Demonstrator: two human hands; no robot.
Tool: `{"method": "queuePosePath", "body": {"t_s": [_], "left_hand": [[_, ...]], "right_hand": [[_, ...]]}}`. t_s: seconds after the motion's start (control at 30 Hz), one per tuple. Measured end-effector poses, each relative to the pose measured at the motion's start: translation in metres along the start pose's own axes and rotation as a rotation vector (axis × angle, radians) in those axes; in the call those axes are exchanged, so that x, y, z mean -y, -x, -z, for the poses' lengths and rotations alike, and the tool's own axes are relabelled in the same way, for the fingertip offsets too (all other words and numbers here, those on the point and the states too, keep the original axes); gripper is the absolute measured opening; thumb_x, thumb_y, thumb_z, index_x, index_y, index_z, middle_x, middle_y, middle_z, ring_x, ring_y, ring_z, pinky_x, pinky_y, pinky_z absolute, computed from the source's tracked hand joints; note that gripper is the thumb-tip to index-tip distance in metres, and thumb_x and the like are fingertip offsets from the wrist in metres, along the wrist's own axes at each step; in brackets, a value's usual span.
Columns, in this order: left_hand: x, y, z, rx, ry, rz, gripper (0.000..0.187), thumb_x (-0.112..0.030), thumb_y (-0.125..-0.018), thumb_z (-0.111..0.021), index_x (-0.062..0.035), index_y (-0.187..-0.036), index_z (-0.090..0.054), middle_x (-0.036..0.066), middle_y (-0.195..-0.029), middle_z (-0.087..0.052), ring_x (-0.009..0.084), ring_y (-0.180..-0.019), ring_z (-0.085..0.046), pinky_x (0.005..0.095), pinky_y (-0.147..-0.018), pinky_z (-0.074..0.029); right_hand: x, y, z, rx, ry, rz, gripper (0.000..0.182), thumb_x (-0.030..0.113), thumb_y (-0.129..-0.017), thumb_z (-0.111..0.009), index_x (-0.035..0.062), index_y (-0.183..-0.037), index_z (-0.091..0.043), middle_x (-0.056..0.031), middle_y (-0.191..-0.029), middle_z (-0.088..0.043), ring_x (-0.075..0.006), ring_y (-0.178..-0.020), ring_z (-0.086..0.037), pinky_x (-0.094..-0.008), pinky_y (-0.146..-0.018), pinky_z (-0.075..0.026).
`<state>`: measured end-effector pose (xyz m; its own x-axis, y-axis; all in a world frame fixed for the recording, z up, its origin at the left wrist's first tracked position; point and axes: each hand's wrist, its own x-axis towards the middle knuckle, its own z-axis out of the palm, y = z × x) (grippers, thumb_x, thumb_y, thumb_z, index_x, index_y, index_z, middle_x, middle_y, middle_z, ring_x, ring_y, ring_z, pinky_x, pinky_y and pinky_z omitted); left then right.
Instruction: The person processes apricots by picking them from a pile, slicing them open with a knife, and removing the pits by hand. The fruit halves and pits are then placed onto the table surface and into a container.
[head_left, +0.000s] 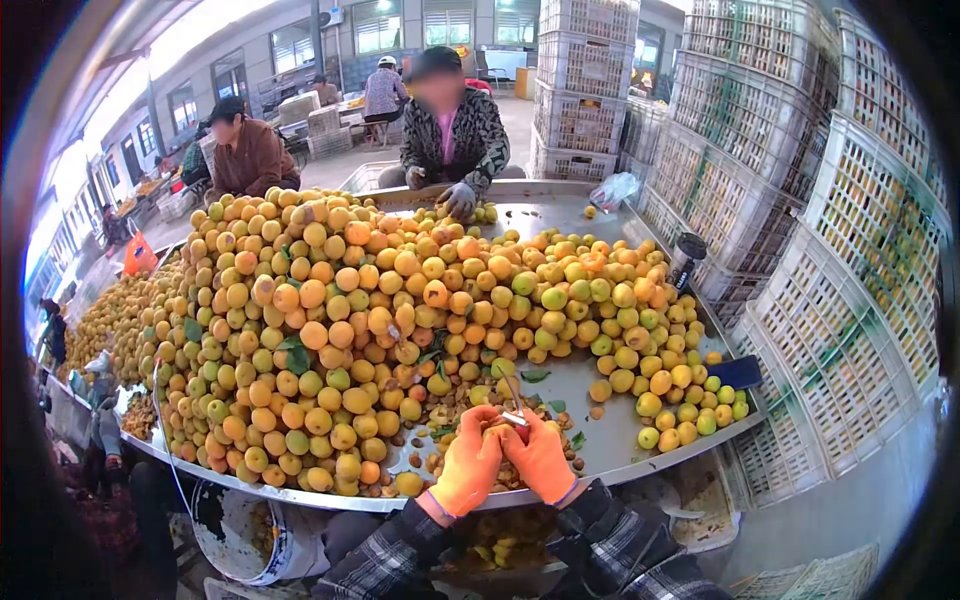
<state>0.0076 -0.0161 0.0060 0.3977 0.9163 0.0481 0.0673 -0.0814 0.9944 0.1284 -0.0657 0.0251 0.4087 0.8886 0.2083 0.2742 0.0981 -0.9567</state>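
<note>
Behind us a wide shed runs back to windows, with white crates [800, 200] stacked high along the right side and more of them in the middle at the rear. Before us lies a big metal surface [620, 440], tilted in our view, and most of it is buried under a heap of fruit [350, 320], yellow, orange and green, round and small. The heap is thickest at the left and centre and thins out toward the right edge, where a loose cluster of greener fruit sits near a dark flat thing we cannot identify. Scattered leaves and some brownish pits or scraps lie on the bare metal just ahead of us.

Across the surface a person in a patterned jacket [452, 130] sits with gloved hands among the fruit at the far rim. Another person in a brown top [248, 155] sits at the far left, and others work further back. A dark bottle [686, 258] stands at the right rim beside the crates. A white bucket [235, 535] stands below the near edge at the left.

Our hands wear orange gloves and meet at the near rim. Our left hand [468, 468] and right hand [540, 462] press close together, fingers curled round a small fruit [497, 422] between them, and a thin blade [513, 398] sticks up from the right hand's grip.
</note>
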Motion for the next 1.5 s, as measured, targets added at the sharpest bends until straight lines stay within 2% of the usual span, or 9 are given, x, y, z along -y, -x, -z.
{"method": "queuePosePath", "body": {"t_s": [0.27,0.33,0.5,0.6,0.63,0.9,1.2,1.37,1.5], "left_hand": [[-0.017,0.004,0.011,0.146,-0.058,-0.058,0.038,-0.028,-0.1,-0.048,-0.0057,-0.131,-0.045,0.013,-0.108,-0.066,0.0289,-0.1,-0.064,0.0384,-0.087,-0.05],[-0.012,0.005,0.002,0.139,0.505,0.145,0.042,-0.036,-0.101,-0.049,-0.0065,-0.131,-0.045,0.005,-0.101,-0.064,0.0191,-0.097,-0.06,0.0339,-0.086,-0.049],[0.01,0.005,0.007,0.275,0.854,0.577,0.061,-0.069,-0.096,-0.044,-0.0122,-0.113,-0.056,0.0,-0.092,-0.062,0.0122,-0.067,-0.051,0.0244,-0.06,-0.039],[-0.029,0.0,0.016,0.18,0.886,0.584,0.082,-0.084,-0.09,-0.025,-0.0134,-0.115,-0.059,-0.002,-0.085,-0.061,0.0117,-0.065,-0.051,0.0254,-0.053,-0.035],[-0.03,0.002,0.018,0.182,0.943,0.551,0.058,-0.068,-0.095,-0.048,-0.0128,-0.105,-0.06,-0.002,-0.09,-0.061,0.011,-0.068,-0.052,0.0239,-0.059,-0.039],[0.001,0.002,0.006,0.048,0.453,0.082,0.024,-0.026,-0.102,-0.051,-0.0027,-0.103,-0.057,-0.001,-0.085,-0.053,0.009,-0.077,-0.048,0.0262,-0.066,-0.041],[-0.018,0.006,0.007,0.121,0.252,0.221,0.023,-0.023,-0.1,-0.05,-0.0018,-0.1,-0.058,0.002,-0.086,-0.055,0.0083,-0.078,-0.05,0.0287,-0.063,-0.042],[0.001,0.002,0.013,0.159,0.598,0.252,0.018,-0.024,-0.098,-0.054,-0.0091,-0.105,-0.059,-0.004,-0.094,-0.052,0.0074,-0.085,-0.05,0.0261,-0.068,-0.043],[-0.013,0.011,0.011,0.16,0.688,0.109,0.044,-0.044,-0.099,-0.047,-0.008,-0.123,-0.052,0.006,-0.1,-0.059,0.0142,-0.085,-0.054,0.0265,-0.074,-0.042]], "right_hand": [[-0.012,-0.009,0.014,0.211,-0.047,-0.002,0.024,0.014,-0.093,-0.066,0.0008,-0.113,-0.064,-0.0023,-0.089,-0.069,-0.0049,-0.073,-0.059,-0.0244,-0.062,-0.05],[-0.016,-0.011,0.014,0.161,0.005,0.08,0.024,0.014,-0.092,-0.067,0.002,-0.113,-0.065,-0.0036,-0.084,-0.07,-0.0062,-0.069,-0.061,-0.0252,-0.059,-0.05],[0.004,-0.019,0.012,0.001,0.458,0.65,0.031,0.017,-0.082,-0.073,0.01,-0.112,-0.067,-0.0112,-0.064,-0.063,-0.0269,-0.052,-0.063,-0.0342,-0.049,-0.051],[0.011,-0.013,0.009,0.011,0.512,0.592,0.031,0.017,-0.082,-0.073,0.0098,-0.112,-0.067,-0.0115,-0.066,-0.064,-0.0284,-0.054,-0.065,-0.0357,-0.05,-0.052],[0.008,-0.014,0.007,-0.006,0.502,0.632,0.03,0.016,-0.083,-0.072,0.0091,-0.112,-0.067,-0.012,-0.068,-0.066,-0.0283,-0.055,-0.064,-0.0352,-0.051,-0.051],[0.019,-0.002,-0.001,0.101,0.179,0.244,0.027,0.007,-0.084,-0.067,0.0069,-0.111,-0.066,-0.0118,-0.07,-0.065,-0.021,-0.058,-0.064,-0.0318,-0.055,-0.05],[0.019,0.0,0.008,0.119,0.105,0.199,0.021,0.002,-0.084,-0.061,0.0043,-0.104,-0.067,-0.0096,-0.069,-0.064,-0.0149,-0.058,-0.061,-0.0288,-0.054,-0.048],[-0.006,-0.007,0.002,0.087,-0.133,-0.044,0.021,0.007,-0.089,-0.06,0.0015,-0.108,-0.069,0.0008,-0.077,-0.066,-0.004,-0.067,-0.054,-0.0236,-0.058,-0.047],[0.011,-0.019,0.006,-0.008,-0.209,-0.11,0.022,0.006,-0.091,-0.059,-0.0019,-0.109,-0.068,0.004,-0.076,-0.061,-0.0024,-0.066,-0.049,-0.0198,-0.058,-0.043]]}}
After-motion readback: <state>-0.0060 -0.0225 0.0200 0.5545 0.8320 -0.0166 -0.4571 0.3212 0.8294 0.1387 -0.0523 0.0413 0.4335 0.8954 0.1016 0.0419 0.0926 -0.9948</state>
